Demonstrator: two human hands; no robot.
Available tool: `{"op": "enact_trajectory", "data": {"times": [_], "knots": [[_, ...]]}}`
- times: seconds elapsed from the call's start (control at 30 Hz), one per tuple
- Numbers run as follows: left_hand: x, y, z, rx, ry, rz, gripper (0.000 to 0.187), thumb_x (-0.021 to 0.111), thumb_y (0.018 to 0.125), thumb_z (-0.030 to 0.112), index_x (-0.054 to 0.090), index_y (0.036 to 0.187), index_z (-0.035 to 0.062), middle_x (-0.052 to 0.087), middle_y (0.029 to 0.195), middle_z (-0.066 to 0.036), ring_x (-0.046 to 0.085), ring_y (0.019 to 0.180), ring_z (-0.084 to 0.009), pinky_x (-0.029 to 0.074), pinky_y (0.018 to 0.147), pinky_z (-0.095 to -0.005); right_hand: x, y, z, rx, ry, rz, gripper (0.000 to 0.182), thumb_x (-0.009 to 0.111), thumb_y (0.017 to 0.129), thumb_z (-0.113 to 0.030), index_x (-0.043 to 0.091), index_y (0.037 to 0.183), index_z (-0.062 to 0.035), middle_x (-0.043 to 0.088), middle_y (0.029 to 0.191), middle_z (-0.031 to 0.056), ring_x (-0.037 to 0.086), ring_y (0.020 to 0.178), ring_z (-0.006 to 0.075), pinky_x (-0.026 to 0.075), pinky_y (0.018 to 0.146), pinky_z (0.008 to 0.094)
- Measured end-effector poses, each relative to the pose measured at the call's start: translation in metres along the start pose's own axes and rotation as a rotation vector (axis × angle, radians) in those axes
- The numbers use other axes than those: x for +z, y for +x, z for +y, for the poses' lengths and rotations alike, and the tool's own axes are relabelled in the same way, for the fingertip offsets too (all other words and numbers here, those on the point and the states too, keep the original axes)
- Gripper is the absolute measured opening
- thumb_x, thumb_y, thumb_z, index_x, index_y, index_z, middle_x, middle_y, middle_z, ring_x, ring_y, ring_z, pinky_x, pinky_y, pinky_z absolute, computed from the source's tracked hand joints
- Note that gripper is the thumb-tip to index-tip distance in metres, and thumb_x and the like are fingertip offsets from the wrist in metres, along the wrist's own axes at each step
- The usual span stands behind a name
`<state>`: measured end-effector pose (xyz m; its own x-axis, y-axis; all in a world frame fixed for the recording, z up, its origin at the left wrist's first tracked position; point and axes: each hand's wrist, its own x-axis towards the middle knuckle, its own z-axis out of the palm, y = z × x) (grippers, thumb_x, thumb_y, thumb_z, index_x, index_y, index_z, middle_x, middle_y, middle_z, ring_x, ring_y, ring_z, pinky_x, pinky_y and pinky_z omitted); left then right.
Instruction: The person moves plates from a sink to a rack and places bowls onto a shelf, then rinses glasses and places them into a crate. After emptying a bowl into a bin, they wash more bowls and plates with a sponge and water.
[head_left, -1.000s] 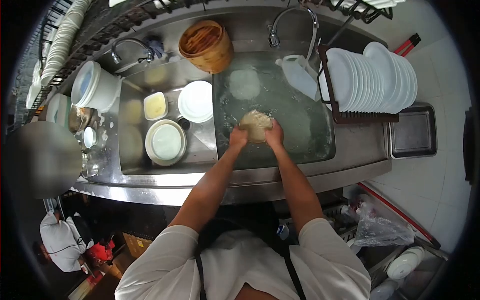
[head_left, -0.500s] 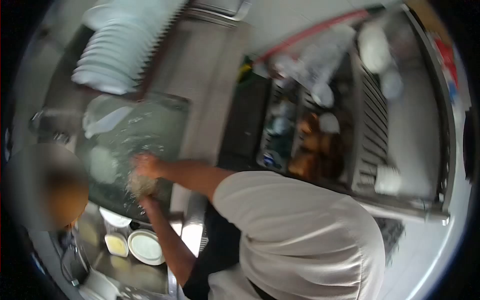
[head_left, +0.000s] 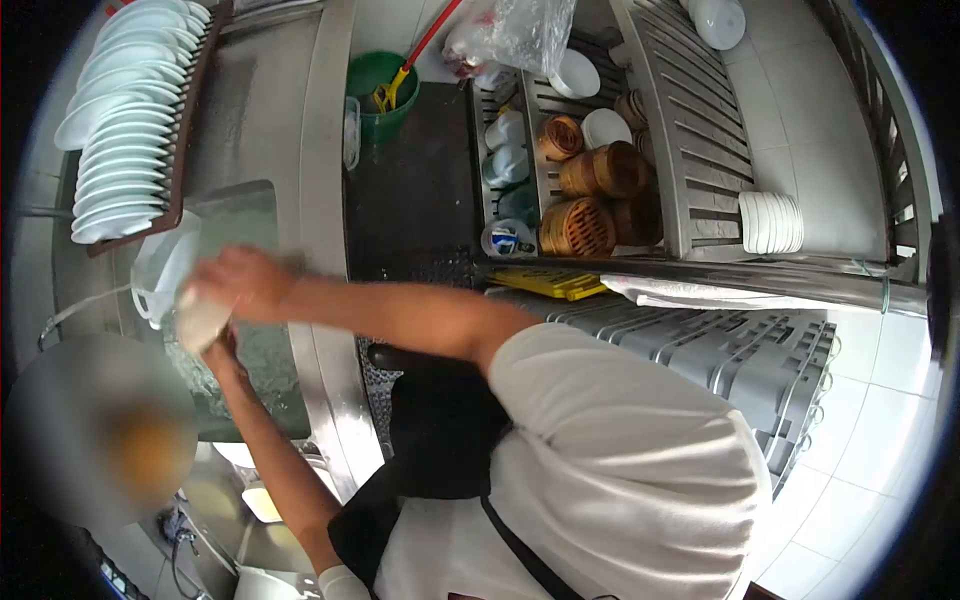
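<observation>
Right hand (head_left: 245, 283) and left hand (head_left: 224, 354) both grasping a pale item (head_left: 203, 320), blurred, over the sink (head_left: 284, 270), left of frame. Plate rack (head_left: 194, 112) upper left.

- One left hand (head_left: 224, 352), one right hand (head_left: 243, 284), one pale object (head_left: 203, 322)
- One plastic jug (head_left: 174, 252), left
- One plate rack (head_left: 191, 150), far left
- One green bucket (head_left: 384, 127), far

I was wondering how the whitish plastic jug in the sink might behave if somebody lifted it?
The whitish plastic jug would probably be slippery, since it lies in water. Its thin-looking, translucent walls suggest it may flex and feel light if empty; whether it holds water, I cannot tell.
</observation>
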<state>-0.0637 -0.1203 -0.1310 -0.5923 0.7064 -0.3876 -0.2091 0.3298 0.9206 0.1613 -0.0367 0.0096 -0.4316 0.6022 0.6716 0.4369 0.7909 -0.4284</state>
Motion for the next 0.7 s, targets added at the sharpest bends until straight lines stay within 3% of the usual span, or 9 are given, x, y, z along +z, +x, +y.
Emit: {"op": "enact_trajectory", "data": {"times": [0.1, 0.17, 0.2, 0.23, 0.33, 0.4, 0.47, 0.57, 0.7], "knots": [[0.033, -0.011, 0.036, 0.159, 0.149, -0.155, 0.027, 0.068, 0.097, 0.027, 0.068, 0.114, 0.0065, 0.071, 0.107, -0.004, 0.067, 0.095, -0.0167, 0.052, 0.084, -0.0313, -0.095, -0.031, 0.052, 0.304, 0.172, 0.127, 0.047, 0.061, 0.077, 0.002, 0.059, 0.124, -0.0073, 0.062, 0.129, 0.0170, 0.062, 0.118, 0.0372, 0.052, 0.098, 0.0482], [0.060, 0.006, 0.030, 0.357, 0.341, -0.104, 0.030, 0.066, 0.099, 0.028, 0.067, 0.117, 0.0034, 0.070, 0.113, -0.006, 0.067, 0.100, -0.0186, 0.051, 0.088, -0.0329, -0.154, -0.070, 0.083, 0.555, 0.203, 0.314, 0.043, 0.059, 0.082, 0.001, 0.057, 0.125, -0.0039, 0.062, 0.126, 0.0188, 0.060, 0.119, 0.0396, 0.050, 0.100, 0.0458], [0.076, 0.018, 0.027, 0.506, 0.457, -0.062, 0.032, 0.065, 0.099, 0.028, 0.067, 0.116, 0.0013, 0.069, 0.114, -0.007, 0.068, 0.100, -0.0185, 0.052, 0.088, -0.0334, -0.175, -0.100, 0.101, 0.570, 0.023, 0.401, 0.036, 0.056, 0.090, -0.002, 0.057, 0.126, -0.0017, 0.064, 0.123, 0.0192, 0.063, 0.114, 0.0369, 0.050, 0.098, 0.0432], [0.111, -0.004, 0.048, 0.563, 0.477, -0.037, 0.033, 0.065, 0.099, 0.028, 0.066, 0.118, 0.0014, 0.069, 0.117, -0.010, 0.067, 0.104, -0.0214, 0.052, 0.090, -0.0347, -0.194, -0.125, 0.110, 0.818, -0.054, 0.459, 0.032, 0.054, 0.097, -0.011, 0.057, 0.127, 0.0008, 0.065, 0.118, 0.0199, 0.064, 0.109, 0.0343, 0.051, 0.095, 0.0428], [0.212, -0.047, 0.108, 0.897, 0.807, -0.054, 0.036, 0.066, 0.097, 0.030, 0.066, 0.123, 0.0054, 0.063, 0.129, -0.017, 0.061, 0.120, -0.0318, 0.048, 0.100, -0.0404, -0.262, -0.217, 0.149, 1.234, 0.107, 0.726, 0.038, 0.063, 0.096, -0.018, 0.058, 0.127, 0.0028, 0.067, 0.111, 0.0130, 0.061, 0.097, 0.0205, 0.049, 0.089, 0.0365], [0.274, -0.050, 0.118, 1.039, 0.856, -0.121, 0.043, 0.068, 0.095, 0.037, 0.065, 0.128, 0.0090, 0.057, 0.137, -0.019, 0.053, 0.129, -0.0371, 0.044, 0.106, -0.0444, -0.293, -0.250, 0.158, 1.409, 0.365, 1.118, 0.033, 0.058, 0.097, -0.014, 0.057, 0.125, 0.0021, 0.069, 0.103, 0.0150, 0.067, 0.092, 0.0238, 0.055, 0.066, 0.0351], [0.333, -0.037, 0.117, 1.247, 0.991, -0.099, 0.054, 0.069, 0.092, 0.045, 0.062, 0.133, 0.0104, 0.053, 0.141, -0.023, 0.051, 0.130, -0.0397, 0.042, 0.108, -0.0481, -0.322, -0.293, 0.172, 1.573, 0.394, 1.220, 0.033, 0.050, 0.100, -0.018, 0.055, 0.125, 0.0030, 0.070, 0.092, 0.0177, 0.066, 0.066, 0.0249, 0.052, 0.056, 0.0336], [0.404, -0.018, 0.117, 1.317, 1.189, -0.103, 0.064, 0.071, 0.089, 0.050, 0.057, 0.139, 0.0141, 0.049, 0.144, -0.027, 0.050, 0.131, -0.0429, 0.042, 0.108, -0.0491, -0.358, -0.319, 0.187, 1.506, 0.511, 1.383, 0.040, 0.041, 0.102, -0.024, 0.052, 0.129, 0.0035, 0.070, 0.093, 0.0182, 0.062, 0.065, 0.0221, 0.050, 0.058, 0.0322], [0.455, -0.001, 0.098, 1.152, 1.263, -0.191, 0.071, 0.074, 0.087, 0.045, 0.049, 0.147, 0.0175, 0.044, 0.148, -0.030, 0.048, 0.134, -0.0443, 0.041, 0.109, -0.0494, -0.386, -0.317, 0.202, 1.448, 0.459, 1.537, 0.041, 0.038, 0.103, -0.026, 0.052, 0.130, 0.0008, 0.071, 0.095, 0.0184, 0.059, 0.066, 0.0195, 0.045, 0.058, 0.0317]]}}
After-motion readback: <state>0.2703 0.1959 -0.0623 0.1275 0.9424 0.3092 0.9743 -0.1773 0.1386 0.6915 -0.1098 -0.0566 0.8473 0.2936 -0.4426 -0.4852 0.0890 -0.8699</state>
